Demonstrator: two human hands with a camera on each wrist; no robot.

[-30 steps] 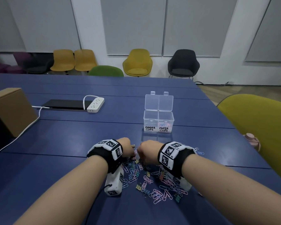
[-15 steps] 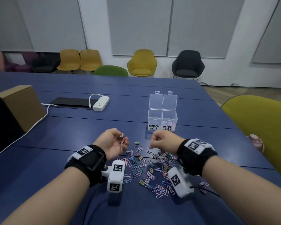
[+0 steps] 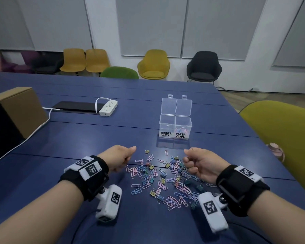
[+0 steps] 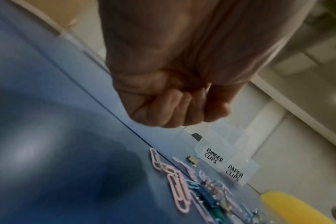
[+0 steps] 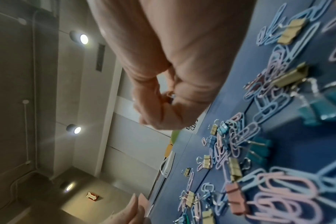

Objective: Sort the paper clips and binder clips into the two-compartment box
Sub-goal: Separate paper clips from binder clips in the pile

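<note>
- Both hands have drawn apart since half a second ago: my left hand (image 3: 119,158) has turned over from palm-up into a closed fist at the pile's left edge, and my right hand (image 3: 200,163) has slid out to the pile's right edge.
- My left fingers (image 4: 169,110) are curled tight; I cannot tell whether they hold clips.
- My right fingers (image 5: 153,106) are curled round something small; which kind of clip is unclear.
- Between the hands lies the mixed pile (image 3: 163,176) of paper clips and binder clips.
- Ahead sits the two-compartment box (image 3: 175,126), lids up, nearer my right hand; I judge it a short reach forward over bare table (image 3: 77,143).
- Its right cell holds paper clips; its left, labelled for binder clips, looks empty.
</note>
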